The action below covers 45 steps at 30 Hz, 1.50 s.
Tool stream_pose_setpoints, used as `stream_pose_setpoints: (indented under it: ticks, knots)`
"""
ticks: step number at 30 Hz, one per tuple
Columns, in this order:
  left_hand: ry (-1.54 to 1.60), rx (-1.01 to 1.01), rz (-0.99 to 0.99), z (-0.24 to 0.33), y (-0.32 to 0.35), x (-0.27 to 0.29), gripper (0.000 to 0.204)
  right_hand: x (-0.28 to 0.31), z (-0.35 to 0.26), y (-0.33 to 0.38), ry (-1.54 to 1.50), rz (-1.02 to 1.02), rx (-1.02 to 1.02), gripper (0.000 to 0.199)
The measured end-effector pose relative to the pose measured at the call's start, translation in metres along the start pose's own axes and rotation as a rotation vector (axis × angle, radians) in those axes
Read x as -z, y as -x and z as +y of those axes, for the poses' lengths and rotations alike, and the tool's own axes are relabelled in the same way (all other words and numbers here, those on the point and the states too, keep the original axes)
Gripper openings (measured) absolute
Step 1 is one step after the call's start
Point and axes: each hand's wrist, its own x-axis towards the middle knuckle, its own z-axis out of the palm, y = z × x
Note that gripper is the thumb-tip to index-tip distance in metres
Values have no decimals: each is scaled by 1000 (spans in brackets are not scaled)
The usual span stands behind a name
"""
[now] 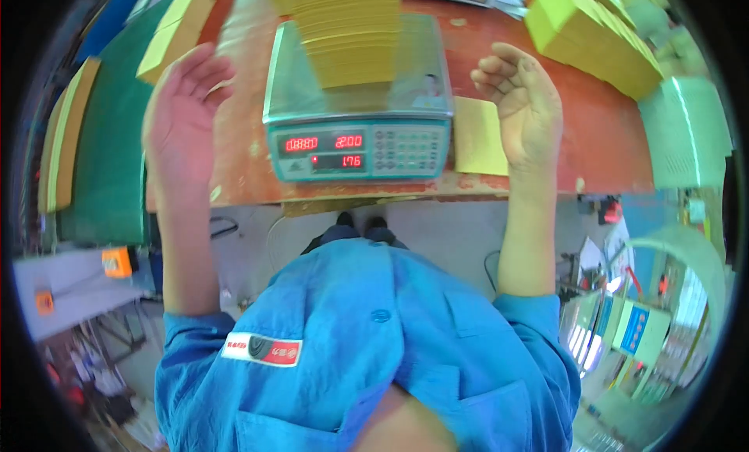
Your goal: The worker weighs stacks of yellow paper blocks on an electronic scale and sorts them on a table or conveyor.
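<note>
Stack: tall stack of thin yellow cards (349, 38) sits on the grey-green digital counting scale (359, 144); between both hands
Left hand (183, 120): open, empty; beside scale's left edge
Right hand (527, 109): loosely curled, empty; right of scale, above a flat yellow card (477, 136) on the reddish-brown tabletop (601, 132)

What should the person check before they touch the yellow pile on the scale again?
1. Left hand empty, off the scale: ok, open beside it.
2. Right hand empty: ok, fingers loosely curled, holding nothing.
3. Yellow pile fully on the scale's tray: ok, well inside the rim.
4. Pile stacked straight: cannot tell, its top is cut off by the picture's edge.
5. Scale display lit: ok, red digits glow.
6. Loose yellow sheet clear of the scale: cannot tell, it lies right against the side.
</note>
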Motion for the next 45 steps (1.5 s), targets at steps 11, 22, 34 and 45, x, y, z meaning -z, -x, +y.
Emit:
stream_pose_setpoints:
  ticks: [11,22,34,45]
  knots:
    - [-680,-271,-745,-149,41,-169,14,76,-9,53,175,398,124,24]
    - [-1508,-228,-895,-260,48,-236,22,168,25,148,215,559,-272,22]
    - [-1282,-141,-672,-269,49,-246,12,184,22,145,141,328,-432,23]
    - [-1409,-257,-778,-263,50,-246,24,199,16,149,93,366,-379,22]
